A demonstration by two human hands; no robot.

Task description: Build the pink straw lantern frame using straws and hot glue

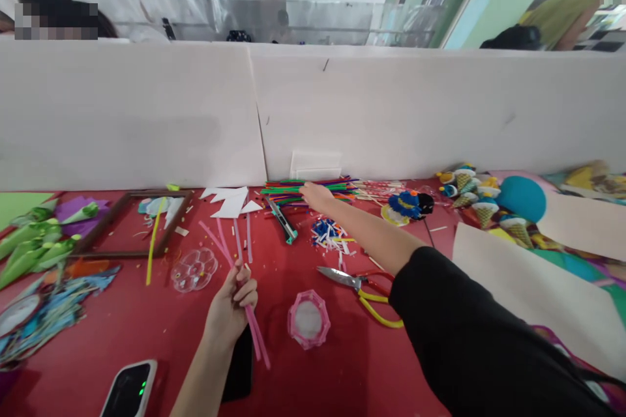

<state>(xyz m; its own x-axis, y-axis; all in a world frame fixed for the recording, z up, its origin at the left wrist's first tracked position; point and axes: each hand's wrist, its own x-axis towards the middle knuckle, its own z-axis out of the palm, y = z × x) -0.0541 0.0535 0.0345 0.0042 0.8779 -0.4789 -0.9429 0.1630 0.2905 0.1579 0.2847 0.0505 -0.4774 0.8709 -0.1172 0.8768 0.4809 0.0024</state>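
Several thin pink straws [257,335] are gripped in my left hand [235,296], whose fingers wrap round them. They stick out above and below the fist. My right hand [314,197] reaches far forward onto a pile of thin coloured sticks [283,190], green, purple and red among them. Its fingers are bent down and together at the pile; what they pinch, if anything, is hidden. Between my arms sits a small pink faceted ring-shaped piece [309,319] with a whitish middle. Scissors [364,287] with red and yellow handles lie under my right forearm.
A utility knife [283,221] and small cut bits [328,234] lie before the pile. At left are a brown frame [83,251], a clear flower-shaped tray [194,270] and a phone-like device [130,391]. Cone-shaped crafts [484,208] stand right. A white partition [391,117] closes off the back.
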